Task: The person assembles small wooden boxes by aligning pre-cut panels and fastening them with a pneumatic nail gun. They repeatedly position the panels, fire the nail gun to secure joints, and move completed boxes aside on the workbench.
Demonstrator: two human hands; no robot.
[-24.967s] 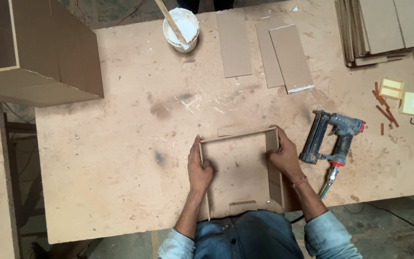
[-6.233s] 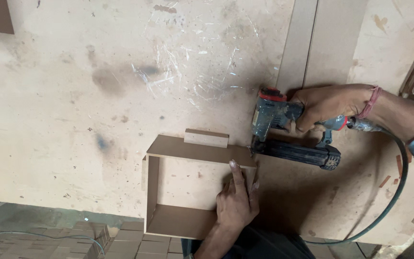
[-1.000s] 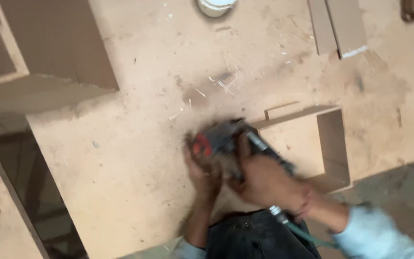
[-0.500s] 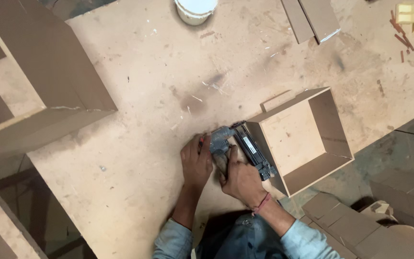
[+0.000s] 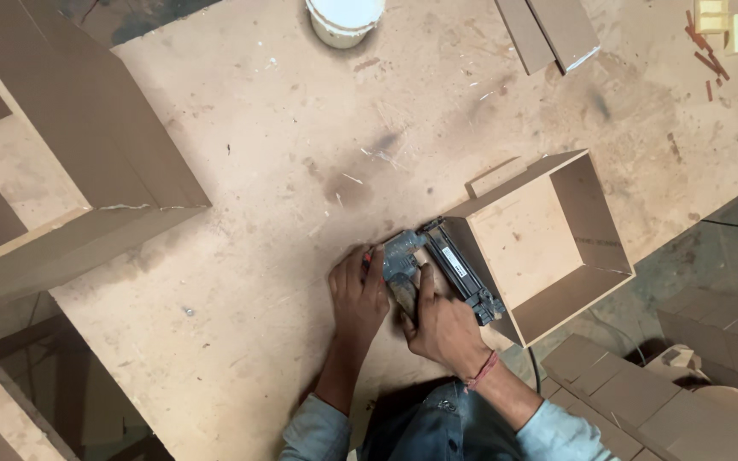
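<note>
Pale square label on the black magazine of the nail gun (image 5: 442, 265), print too small to tell. At the top right corner of the workbench (image 5: 241, 213), two small yellow pads (image 5: 732, 24) beside scattered reddish-brown strips (image 5: 704, 44). White plastic bucket (image 5: 344, 17) at the top edge, well apart from the hands. Two flat board offcuts (image 5: 548, 32) lying side by side to its right.

Open-topped fibreboard box (image 5: 540, 243) near the bench's lower right edge, turned at an angle, a short loose strip (image 5: 495, 177) just beside its upper wall. Nail gun pressed against the box's left wall, magazine running along that wall.

Right hand (image 5: 439, 323) wrapped around the gun's grip from below, fingers curled shut on it, red thread at the wrist. Left hand (image 5: 357, 290) just beside the gun's head, fingers together and pointing up the bench, palm flat on the board, fingertips touching the tool's body. Both forearms in blue sleeves, rising from the bottom edge.

Large fibreboard cabinet carcass (image 5: 61, 171) at the left, well apart from the hands.
</note>
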